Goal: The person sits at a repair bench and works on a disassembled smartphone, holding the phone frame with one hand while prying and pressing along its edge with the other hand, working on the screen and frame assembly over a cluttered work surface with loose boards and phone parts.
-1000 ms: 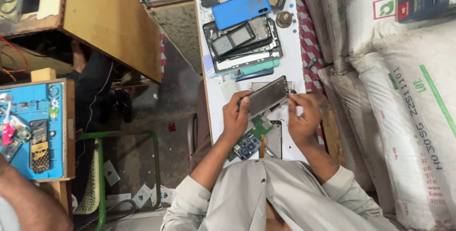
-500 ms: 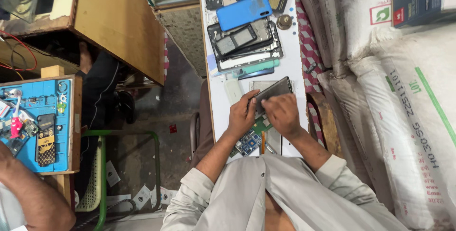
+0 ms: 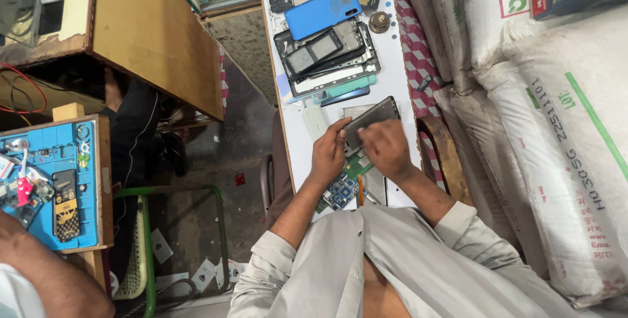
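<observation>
Stacked white sacks point(image 3: 556, 128) fill the right side, touching the counter's right edge over a red-white checked cloth point(image 3: 418, 56). Wooden desk point(image 3: 150, 37) upper left, well apart from the work. Narrow white counter point(image 3: 399, 89) runs from the person's chest away toward top of view.

Blue work mat point(image 3: 46, 181) at far left with a dark keypad phone point(image 3: 65, 203) on it; another person's arm point(image 3: 39, 272) is at the bottom-left corner, separate from the wearer.

Far end of counter: blue phone back cover point(image 3: 322, 11), below it a pile of dark phone frames point(image 3: 327, 56).

Grey phone body point(image 3: 369, 120) sits near the counter middle, just above both hands. Long axis diagonal: lower-left end under the hands, upper-right end pointing at the sacks. Flat, broad face up.

Left hand point(image 3: 329, 154): fingers curled, pinching the phone's lower-left edge. Right hand point(image 3: 386, 148): fingers bent together, pressed down on the phone's lower end; cannot tell if it holds a tool.

Green circuit board point(image 3: 356, 166) between the 2 hands, a blue board point(image 3: 341, 192) just below it near the left wrist.
</observation>
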### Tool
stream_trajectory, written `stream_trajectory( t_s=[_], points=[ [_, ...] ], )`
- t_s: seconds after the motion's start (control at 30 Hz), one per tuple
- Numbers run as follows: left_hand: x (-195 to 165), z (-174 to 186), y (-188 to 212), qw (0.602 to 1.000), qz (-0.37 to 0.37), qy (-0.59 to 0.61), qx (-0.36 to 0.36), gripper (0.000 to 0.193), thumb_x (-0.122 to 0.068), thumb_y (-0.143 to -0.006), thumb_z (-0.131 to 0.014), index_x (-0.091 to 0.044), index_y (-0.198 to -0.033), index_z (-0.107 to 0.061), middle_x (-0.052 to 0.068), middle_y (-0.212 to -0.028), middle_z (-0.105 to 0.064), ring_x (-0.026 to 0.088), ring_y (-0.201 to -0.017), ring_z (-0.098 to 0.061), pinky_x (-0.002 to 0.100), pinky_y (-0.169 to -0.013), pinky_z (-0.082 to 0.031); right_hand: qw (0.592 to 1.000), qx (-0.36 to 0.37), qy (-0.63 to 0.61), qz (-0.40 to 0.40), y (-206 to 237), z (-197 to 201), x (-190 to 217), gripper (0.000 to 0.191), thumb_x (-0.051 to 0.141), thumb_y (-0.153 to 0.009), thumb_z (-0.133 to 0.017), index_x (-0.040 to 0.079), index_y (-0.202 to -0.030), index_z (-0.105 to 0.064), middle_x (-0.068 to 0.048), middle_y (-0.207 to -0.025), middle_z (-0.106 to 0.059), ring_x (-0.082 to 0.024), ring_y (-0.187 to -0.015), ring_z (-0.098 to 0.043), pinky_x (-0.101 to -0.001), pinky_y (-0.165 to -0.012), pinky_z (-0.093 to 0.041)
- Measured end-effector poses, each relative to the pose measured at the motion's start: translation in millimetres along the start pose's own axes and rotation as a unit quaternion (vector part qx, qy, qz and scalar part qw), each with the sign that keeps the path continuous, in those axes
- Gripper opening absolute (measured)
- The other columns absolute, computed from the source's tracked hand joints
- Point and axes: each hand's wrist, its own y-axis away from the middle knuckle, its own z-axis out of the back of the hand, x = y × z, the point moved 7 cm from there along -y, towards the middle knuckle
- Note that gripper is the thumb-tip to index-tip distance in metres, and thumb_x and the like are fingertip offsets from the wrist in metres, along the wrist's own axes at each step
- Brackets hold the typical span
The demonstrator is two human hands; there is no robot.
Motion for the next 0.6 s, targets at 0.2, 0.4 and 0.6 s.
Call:
stream_trajectory(
  t_s=[0.2,0.4,0.6],
  points=[
    [26,-6,11,0.995,0.097,0.009,0.002,0.025,-0.018,-0.110,-0.052,-0.002,-0.125,-0.064,0.013,-0.091,-0.073,0.020,-0.073,-0.070,0.032,-0.068,-0.056,0.994,-0.040,0.020,-0.099,8,5,-16,0.015,-0.003,-0.090,-0.078,0.004,-0.100,-0.069,-0.008,-0.098,-0.064,-0.028,-0.091,-0.059,-0.0405,-0.083,-0.048],
    [34,-8,18,0.996,0.093,0.008,-0.011,0.022,-0.018,-0.111,-0.051,0.000,-0.120,-0.061,0.014,-0.091,-0.072,0.018,-0.069,-0.066,0.032,-0.064,-0.053,0.999,-0.002,0.029,0.014,8,0,0,0.015,-0.001,-0.088,-0.077,0.005,-0.100,-0.071,-0.005,-0.095,-0.065,-0.026,-0.090,-0.061,-0.0419,-0.082,-0.047],
    [28,-8,16,0.997,0.077,0.010,0.004,0.024,-0.019,-0.113,-0.049,-0.001,-0.122,-0.062,0.013,-0.099,-0.072,0.018,-0.076,-0.068,0.032,-0.069,-0.054,0.999,-0.012,0.030,-0.018,10,0,-6,0.020,-0.004,-0.087,-0.075,0.003,-0.106,-0.072,-0.007,-0.096,-0.064,-0.026,-0.091,-0.061,-0.0407,-0.081,-0.048]
  ],
)
